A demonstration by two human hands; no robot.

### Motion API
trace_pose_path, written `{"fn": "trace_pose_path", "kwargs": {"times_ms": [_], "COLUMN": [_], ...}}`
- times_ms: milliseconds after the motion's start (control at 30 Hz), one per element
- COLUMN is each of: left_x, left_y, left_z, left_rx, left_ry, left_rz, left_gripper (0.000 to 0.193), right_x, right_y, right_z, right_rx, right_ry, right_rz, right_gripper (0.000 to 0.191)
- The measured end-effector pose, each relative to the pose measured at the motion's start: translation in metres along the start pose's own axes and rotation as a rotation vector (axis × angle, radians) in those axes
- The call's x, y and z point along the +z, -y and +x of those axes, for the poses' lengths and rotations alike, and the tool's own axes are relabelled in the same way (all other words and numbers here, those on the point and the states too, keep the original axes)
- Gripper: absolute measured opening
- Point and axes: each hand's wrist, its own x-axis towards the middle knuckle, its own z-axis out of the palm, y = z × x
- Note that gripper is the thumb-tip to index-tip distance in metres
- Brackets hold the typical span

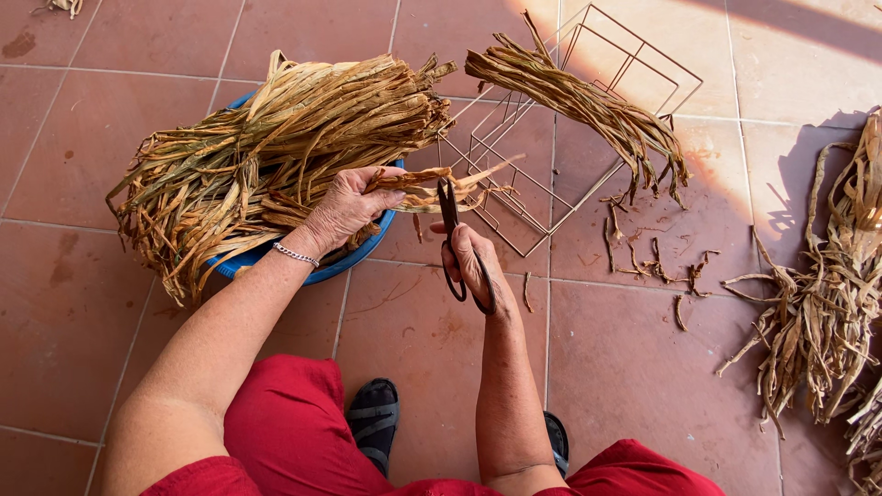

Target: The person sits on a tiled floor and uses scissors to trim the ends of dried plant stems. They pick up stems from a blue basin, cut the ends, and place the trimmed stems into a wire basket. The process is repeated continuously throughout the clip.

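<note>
- While our left hand [344,209] pinches a few dried leaf strips [432,186] flat between thumb and fingers, our right hand [473,262] is closed through the loops of the black scissors [452,230], blades set against the strips.
- We judge a clean cut needs the strips taut and bunched, with the blades square across them.
- Our strips jut right of the pinch, over the blue basin [354,257] rim.
- Far right, a bundle [588,106] drapes over the wire frame [588,64]; scraps [657,262] litter the tiles.
</note>
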Motion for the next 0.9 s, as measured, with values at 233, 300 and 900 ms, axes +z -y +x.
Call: {"fn": "trace_pose_path", "kwargs": {"times_ms": [233, 300, 900], "left_x": [-0.003, -0.001, -0.009], "left_y": [-0.002, -0.005, -0.003], "left_z": [-0.001, -0.002, 0.003], "left_rx": [0.104, 0.002, -0.116], "left_ry": [0.182, 0.208, 0.005], "left_rz": [0.162, 0.158, -0.026], "left_gripper": [0.028, 0.029, 0.023], "right_x": [0.006, 0.008, 0.000], "right_y": [-0.003, -0.001, -0.013], "right_z": [0.006, 0.007, 0.006], "right_rx": [-0.048, -0.085, -0.163], "right_ry": [-0.019, -0.092, -0.429], "right_rz": [-0.009, -0.130, 0.099], "right_gripper": [0.074, 0.073, 0.084]}}
